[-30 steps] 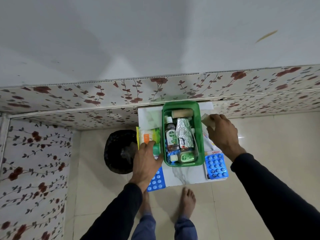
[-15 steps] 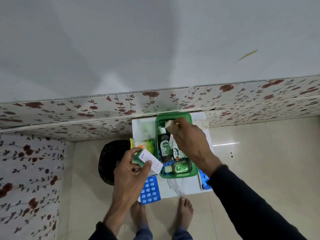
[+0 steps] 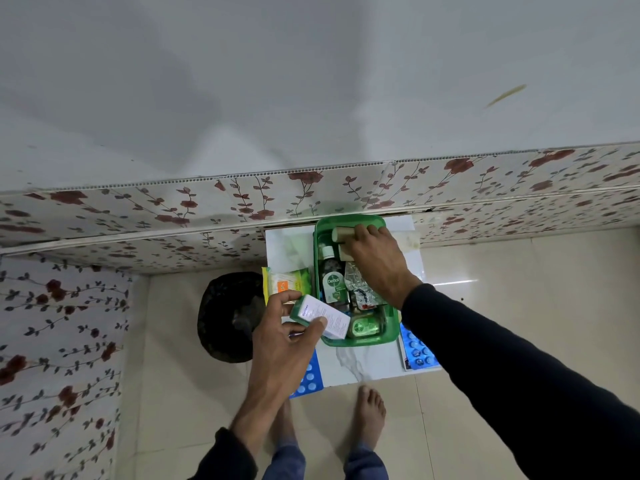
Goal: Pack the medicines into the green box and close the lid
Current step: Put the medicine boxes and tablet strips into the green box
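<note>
Packing step in progress, two items going in at once. Left hand [image 3: 287, 336] holds a small green-and-white carton [image 3: 320, 315], grip pinched narrow on its near end, thumb on top and fingers beneath; the carton's far end overhangs the near-left corner of the green box [image 3: 391, 336]. Beyond this grip, a yellow-green packet [image 3: 285, 282] lies on the worktop [image 3: 360, 362], unpacked. To the right of the carton, inside the box: Dettol bottle [image 3: 333, 280], foil strips [image 3: 358, 282], small green bottle [image 3: 363, 327]. Right hand [image 3: 375, 258] reaches over the box's far end, fingers closed on a pale roll [image 3: 343, 234] pressed against the far wall. Judgement: seat the roll flat first, withdraw the hand, then lay the carton on its broad face in the near-left gap so that nothing rises above the rim. No lid is in view. Blue blister sheets [image 3: 417, 351] lie on the worktop under the right forearm, not yet packed.
</note>
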